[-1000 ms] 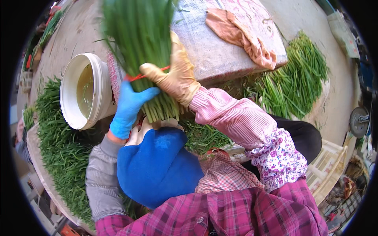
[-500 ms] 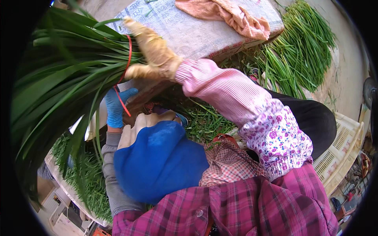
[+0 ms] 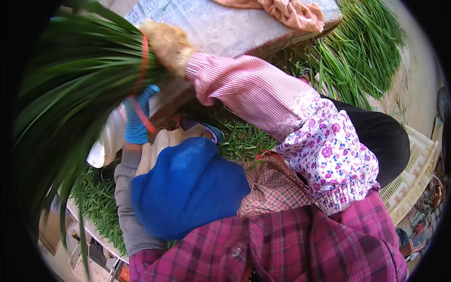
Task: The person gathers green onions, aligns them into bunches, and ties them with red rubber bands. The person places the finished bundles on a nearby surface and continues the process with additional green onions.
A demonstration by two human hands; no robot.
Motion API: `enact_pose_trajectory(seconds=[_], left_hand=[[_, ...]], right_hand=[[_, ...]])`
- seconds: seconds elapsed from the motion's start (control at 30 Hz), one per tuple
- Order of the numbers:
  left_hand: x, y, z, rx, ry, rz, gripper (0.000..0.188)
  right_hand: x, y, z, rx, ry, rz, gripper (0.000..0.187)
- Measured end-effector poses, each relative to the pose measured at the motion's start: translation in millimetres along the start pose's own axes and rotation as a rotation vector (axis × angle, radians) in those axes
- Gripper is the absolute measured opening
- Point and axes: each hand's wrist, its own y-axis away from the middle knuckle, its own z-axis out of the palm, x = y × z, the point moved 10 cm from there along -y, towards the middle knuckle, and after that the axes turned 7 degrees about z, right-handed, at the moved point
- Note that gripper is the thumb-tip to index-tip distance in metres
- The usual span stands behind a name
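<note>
Green bunch (image 3: 87, 75), red band (image 3: 143, 58)

Head view. Bunch: raised, by the left edge of the surface (image 3: 221, 28); leaves fanned leftward, blurred. Right hand (image 3: 167, 47), tan glove: against the bunch beside the band; fingers blurred, grip cannot be told. Left hand (image 3: 137, 117), blue glove: below the bunch; fingers partly hidden, grip cannot be told. Pink cloth (image 3: 296, 15): near surface's right corner.

A low block (image 3: 225, 29) in pale printed sheeting fills the top centre of the frame, a crumpled peach cloth (image 3: 296, 15) lying on it; at upper right a heap of long green leaves (image 3: 361, 51) lies on the pale floor (image 3: 417, 63); at lower left shorter greens (image 3: 99, 199) cover a pale-edged surface (image 3: 94, 231)
</note>
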Motion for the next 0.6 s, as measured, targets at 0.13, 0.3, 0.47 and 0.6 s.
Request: enact_pose_trajectory(seconds=[0.13, 0.3, 0.47, 0.6], left_hand=[[-14.3, 13.3, 8.6, -0.127, 0.178, -0.180, 0.031], [8.4, 16.3, 13.4, 0.066, 0.486, -0.256, 0.039], [-2.3, 10.9, 21.6, -0.037, 0.093, -0.076, 0.040], [35.6, 22.8, 51.4, -0.175, 0.704, -0.321, 0.035]], right_hand=[[23.6, 6.4, -2.0, -0.020, -0.258, -0.014, 0.039], [-1.7, 8.6, 10.9, -0.096, -0.174, 0.037, 0.038], [24.0, 12.0, 9.5, -0.209, -0.149, 0.250, 0.044], [20.8, -3.0, -7.2, -0.333, -0.186, 0.427, 0.057]])
